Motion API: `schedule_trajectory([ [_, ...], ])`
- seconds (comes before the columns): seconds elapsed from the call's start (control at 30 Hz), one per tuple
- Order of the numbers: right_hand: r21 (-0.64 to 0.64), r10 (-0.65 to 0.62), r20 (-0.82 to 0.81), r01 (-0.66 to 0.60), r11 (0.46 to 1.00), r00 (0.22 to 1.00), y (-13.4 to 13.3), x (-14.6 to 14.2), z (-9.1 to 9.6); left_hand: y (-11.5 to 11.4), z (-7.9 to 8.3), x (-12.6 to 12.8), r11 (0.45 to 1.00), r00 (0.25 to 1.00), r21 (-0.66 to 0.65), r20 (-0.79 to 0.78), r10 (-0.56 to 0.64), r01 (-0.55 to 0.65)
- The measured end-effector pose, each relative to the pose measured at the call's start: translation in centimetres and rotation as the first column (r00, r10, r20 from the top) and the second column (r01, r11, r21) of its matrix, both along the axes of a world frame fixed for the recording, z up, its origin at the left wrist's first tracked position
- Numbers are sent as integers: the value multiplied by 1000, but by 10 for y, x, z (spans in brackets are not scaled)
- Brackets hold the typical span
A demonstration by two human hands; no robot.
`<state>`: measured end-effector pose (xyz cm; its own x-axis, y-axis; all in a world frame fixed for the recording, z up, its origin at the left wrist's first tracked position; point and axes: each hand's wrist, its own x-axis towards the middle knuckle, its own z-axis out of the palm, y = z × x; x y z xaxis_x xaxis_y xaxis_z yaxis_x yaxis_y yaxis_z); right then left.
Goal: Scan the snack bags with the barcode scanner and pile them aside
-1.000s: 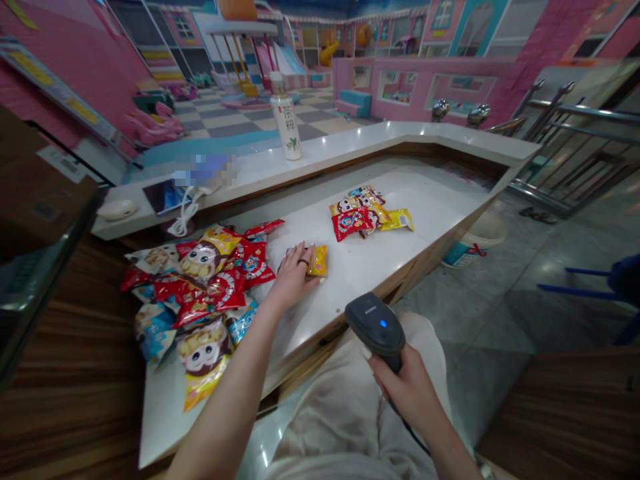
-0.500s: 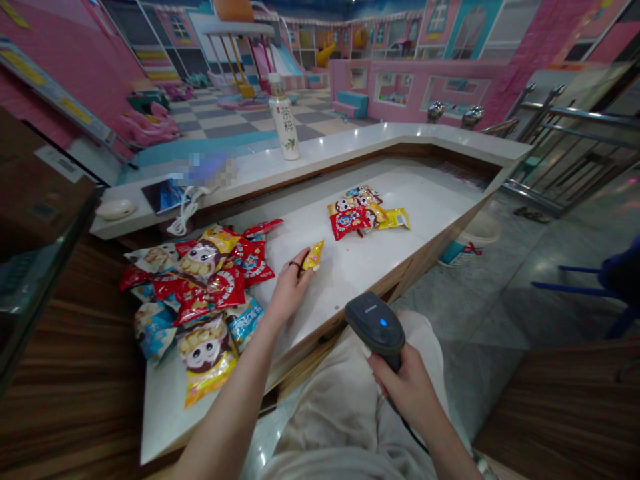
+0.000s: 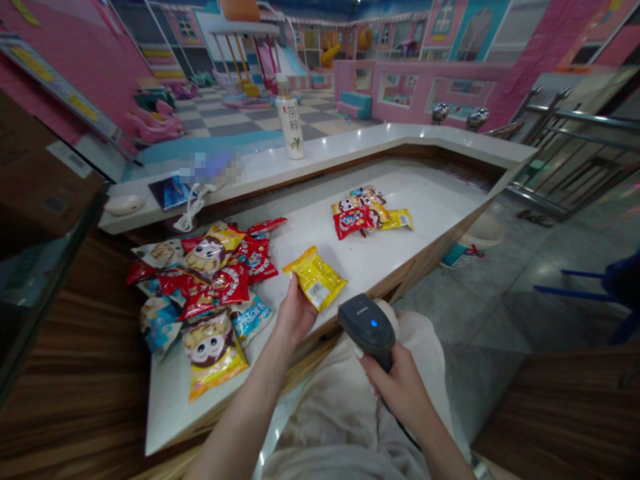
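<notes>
My left hand (image 3: 299, 312) grips a yellow snack bag (image 3: 316, 275) by its near left side. The bag's back, with a white barcode label, faces up above the white counter (image 3: 373, 257). My right hand (image 3: 393, 380) is wrapped round the handle of a dark barcode scanner (image 3: 367, 325) with a blue light on top. The scanner's head lies just right of the yellow bag, apart from it. On the left, a heap of red, yellow and blue snack bags (image 3: 215, 290) covers the counter. Farther right rests a smaller group of snack bags (image 3: 363, 217).
On the raised ledge stand a white tea bottle (image 3: 291, 123), a phone (image 3: 173, 192) with a white cable (image 3: 191, 210), and a white computer mouse (image 3: 125, 205). A bucket (image 3: 470, 247) is on the floor to the right, near a blue stool (image 3: 607, 287).
My left hand has turned the yellow bag over, so its barcode side now shows, and brought it nearer. The scanner has shifted slightly left toward the bag.
</notes>
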<state>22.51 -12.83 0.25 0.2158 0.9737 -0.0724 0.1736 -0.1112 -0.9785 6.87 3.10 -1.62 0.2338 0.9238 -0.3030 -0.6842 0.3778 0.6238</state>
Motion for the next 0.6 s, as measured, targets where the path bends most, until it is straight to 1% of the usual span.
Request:
schedule_trajectory([
  [0.1,7,25,4,-25,1000,1000,3,-5,0,1,-3,3,1000,1000,8,13,1,-1],
  [0.37,16,72,42,-73,997,997,4,-16,3,-2,-2,4,999,999,1,8,-36,36],
  [0.6,21,57,42,-58,998,998,5,-12,5,-1,-1,5,999,999,-18,21,-36,37],
])
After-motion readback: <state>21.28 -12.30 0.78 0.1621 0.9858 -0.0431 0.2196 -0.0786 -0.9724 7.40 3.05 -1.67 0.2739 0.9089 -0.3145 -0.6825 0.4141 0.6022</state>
